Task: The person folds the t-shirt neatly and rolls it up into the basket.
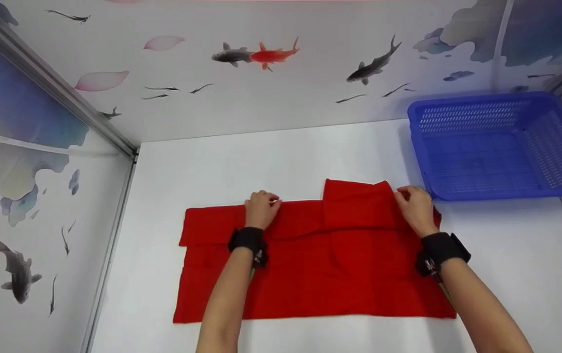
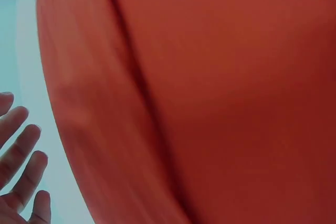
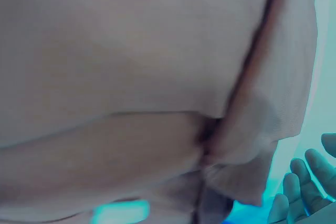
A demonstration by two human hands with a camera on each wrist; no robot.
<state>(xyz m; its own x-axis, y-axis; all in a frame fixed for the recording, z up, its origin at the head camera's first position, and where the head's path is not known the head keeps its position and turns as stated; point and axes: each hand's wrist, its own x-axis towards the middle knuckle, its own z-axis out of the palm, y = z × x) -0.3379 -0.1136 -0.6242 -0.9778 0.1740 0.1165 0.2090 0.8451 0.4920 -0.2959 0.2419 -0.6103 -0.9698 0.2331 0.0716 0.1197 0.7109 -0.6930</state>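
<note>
A red cloth (image 1: 305,279) lies spread on the white table, with a folded strip (image 1: 212,225) along its far edge. On the right, a squarish flap (image 1: 359,203) sticks out past that edge. My left hand (image 1: 261,208) is over the far edge, left of the flap; the left wrist view shows its fingers (image 2: 26,174) loosely spread beside the cloth. Close to the flap's right corner is my right hand (image 1: 415,208). Its fingers (image 3: 294,187) look relaxed and apart in the right wrist view, where the cloth (image 3: 131,51) appears brownish with overlapping folds. Neither hand grips anything.
A blue plastic basket (image 1: 476,162) stands at the back right, just beyond my right hand. Printed panels with fish form a back wall (image 1: 281,108) and a left wall (image 1: 89,206) around the white table (image 1: 153,176).
</note>
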